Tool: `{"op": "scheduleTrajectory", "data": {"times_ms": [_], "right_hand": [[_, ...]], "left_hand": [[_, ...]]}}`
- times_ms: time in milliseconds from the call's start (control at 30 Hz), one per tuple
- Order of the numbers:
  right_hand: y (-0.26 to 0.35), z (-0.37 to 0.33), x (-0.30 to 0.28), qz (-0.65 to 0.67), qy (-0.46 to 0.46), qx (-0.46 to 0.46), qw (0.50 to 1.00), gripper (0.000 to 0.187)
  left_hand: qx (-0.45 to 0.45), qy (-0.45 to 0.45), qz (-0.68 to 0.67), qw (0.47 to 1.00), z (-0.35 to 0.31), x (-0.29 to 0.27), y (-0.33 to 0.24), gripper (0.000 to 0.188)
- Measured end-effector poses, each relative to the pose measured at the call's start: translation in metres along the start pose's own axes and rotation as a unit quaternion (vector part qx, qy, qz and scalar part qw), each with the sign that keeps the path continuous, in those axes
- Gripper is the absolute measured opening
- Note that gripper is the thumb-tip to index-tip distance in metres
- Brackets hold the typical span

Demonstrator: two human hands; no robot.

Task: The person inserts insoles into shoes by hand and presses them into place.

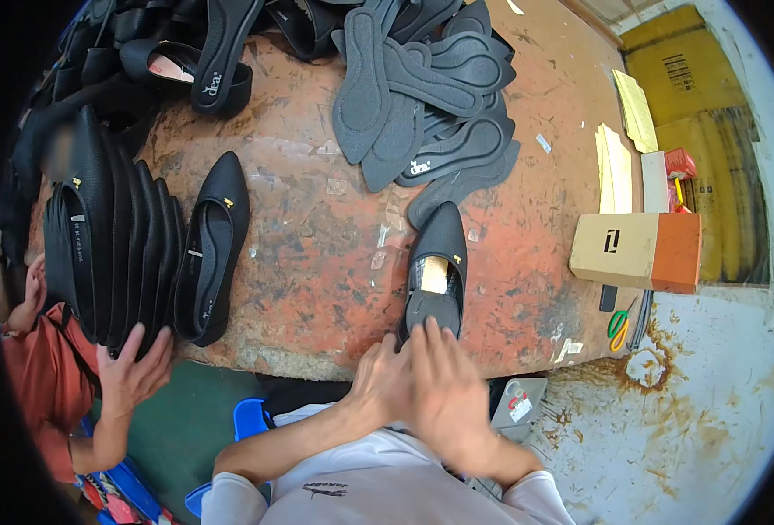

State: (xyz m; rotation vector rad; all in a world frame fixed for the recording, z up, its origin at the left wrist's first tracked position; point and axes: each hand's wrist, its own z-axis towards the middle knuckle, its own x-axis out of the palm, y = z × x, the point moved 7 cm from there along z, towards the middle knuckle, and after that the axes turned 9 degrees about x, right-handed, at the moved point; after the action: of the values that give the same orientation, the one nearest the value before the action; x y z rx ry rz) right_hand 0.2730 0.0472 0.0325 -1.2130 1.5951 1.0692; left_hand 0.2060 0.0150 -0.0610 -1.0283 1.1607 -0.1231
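A black pointed shoe [445, 229] with a small gold ornament stands near the table's front edge, toe pointing away from me. Inside it lies a dark insole [425, 306], and a pale yellowish patch [434, 274] shows farther forward. My left hand [380, 378] is closed around the left side of the heel. My right hand [446, 385], slightly blurred, reaches over the heel with its fingers stretched out and their tips touching the insole. Both hands meet at the back of the shoe and hide its heel. My right thumb cannot be seen.
Loose dark insoles [457, 144] lie piled beyond the shoe. At left, a co-worker's hand [137, 363] touches a row of black shoes [133, 236], with another black shoe [212, 254] beside it. A cardboard box [615, 249], yellow papers [615, 171] and green-orange scissors [618, 331] are at right.
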Motion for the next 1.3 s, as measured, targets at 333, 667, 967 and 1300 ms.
{"op": "scheduleTrajectory", "data": {"times_ms": [333, 667, 967, 1300], "right_hand": [[-0.030, -0.004, 0.074, 0.082, 0.039, 0.046, 0.995, 0.120], [-0.034, -0.013, 0.068, 0.105, -0.017, 0.060, 0.992, 0.116], [-0.040, 0.023, 0.061, 0.106, -0.031, 0.082, 0.990, 0.118], [-0.042, 0.049, 0.063, 0.095, -0.022, 0.079, 0.992, 0.114]], "left_hand": [[-0.034, -0.028, -0.012, 0.999, 0.018, 0.021, 0.007, 0.051], [-0.043, -0.002, -0.003, 0.999, 0.020, 0.020, 0.010, 0.053], [-0.045, 0.007, -0.006, 0.999, 0.024, 0.027, 0.013, 0.054], [-0.058, 0.035, -0.035, 0.997, 0.025, 0.026, 0.010, 0.058]]}}
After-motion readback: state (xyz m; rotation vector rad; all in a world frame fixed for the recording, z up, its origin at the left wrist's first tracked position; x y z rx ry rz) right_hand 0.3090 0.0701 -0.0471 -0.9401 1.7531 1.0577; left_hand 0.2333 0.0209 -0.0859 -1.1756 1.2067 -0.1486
